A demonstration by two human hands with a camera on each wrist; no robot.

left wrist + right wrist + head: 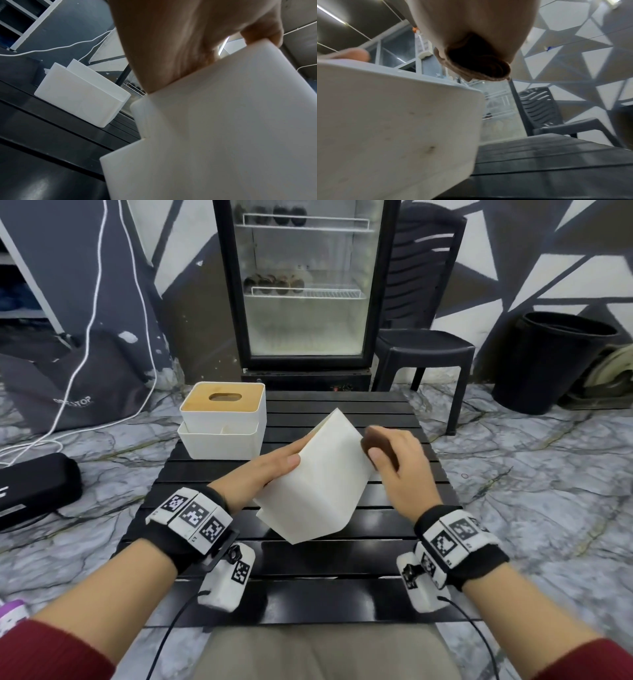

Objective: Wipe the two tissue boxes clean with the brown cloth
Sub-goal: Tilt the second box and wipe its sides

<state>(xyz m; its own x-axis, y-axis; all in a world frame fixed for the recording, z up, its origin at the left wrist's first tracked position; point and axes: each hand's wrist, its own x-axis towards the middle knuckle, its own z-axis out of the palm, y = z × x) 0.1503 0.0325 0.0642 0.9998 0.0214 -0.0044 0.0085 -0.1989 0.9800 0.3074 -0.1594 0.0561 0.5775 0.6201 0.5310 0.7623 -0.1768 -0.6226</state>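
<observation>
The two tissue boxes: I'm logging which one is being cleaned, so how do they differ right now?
The near tissue box is tilted, gripped by the left hand; the far tissue box sits upright and untouched on the table. The far one shows its wooden slotted lid; the near one shows only plain sides. The right hand holds the brown cloth at the near box. Both have white bodies.

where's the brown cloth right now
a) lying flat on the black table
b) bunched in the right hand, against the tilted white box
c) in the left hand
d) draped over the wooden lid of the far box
b: the brown cloth is bunched in the right hand at the right side of the tilted white box, which the left hand holds tipped up off the table.
</observation>
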